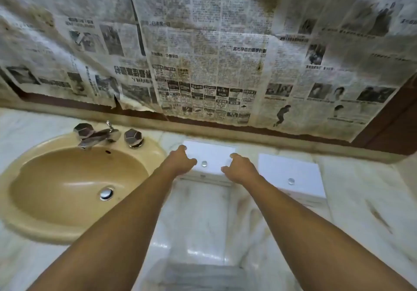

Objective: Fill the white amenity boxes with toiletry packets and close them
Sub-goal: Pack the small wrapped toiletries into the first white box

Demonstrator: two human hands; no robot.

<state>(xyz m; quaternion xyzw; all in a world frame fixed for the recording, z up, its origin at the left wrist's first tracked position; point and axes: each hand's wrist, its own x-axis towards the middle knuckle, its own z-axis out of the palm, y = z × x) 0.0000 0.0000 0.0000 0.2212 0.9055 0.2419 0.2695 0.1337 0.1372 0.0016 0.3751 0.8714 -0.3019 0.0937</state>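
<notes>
Right of the beige oval ceramic sink (29,202), the left hand (181,161) and right hand (240,169) grip opposite edges of a closed white rectangular amenity box (212,155), fingers curled over its lid. A second closed white box (291,169) sits just beside it, farther right.

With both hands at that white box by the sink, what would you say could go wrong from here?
1. The box sits close to the sink; a sideways push from the left hand might slide it toward the basin.
2. The right hand is near the second box; a wide movement could knock it.
3. Both lids look shut and no packets are visible, so a box might be left unfilled.
</notes>
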